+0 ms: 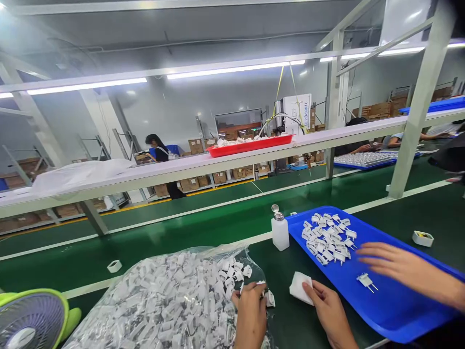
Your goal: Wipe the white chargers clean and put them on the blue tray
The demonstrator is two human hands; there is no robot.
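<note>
My left hand (250,310) is closed at the right edge of a clear plastic bag (203,253). A bit of a white plastic plug part shows at its fingertips, mostly hidden by the fingers. Many similar white plug parts (174,295) fill the bag, and a loose one (270,298) lies beside the hand. My right hand (329,308) pinches a folded white wipe (301,287) above the green surface, left of a blue tray (381,317). White plug parts with metal pins (329,237) are heaped on the tray, and a single one (366,281) lies apart.
Another person's hand (388,261) reaches over the tray from the right. A white pump bottle (280,232) stands at the tray's left corner. A green-rimmed fan (32,320) is at lower left. Above runs a shelf with a red tray (250,145). Small white housings (114,266) lie on the belt.
</note>
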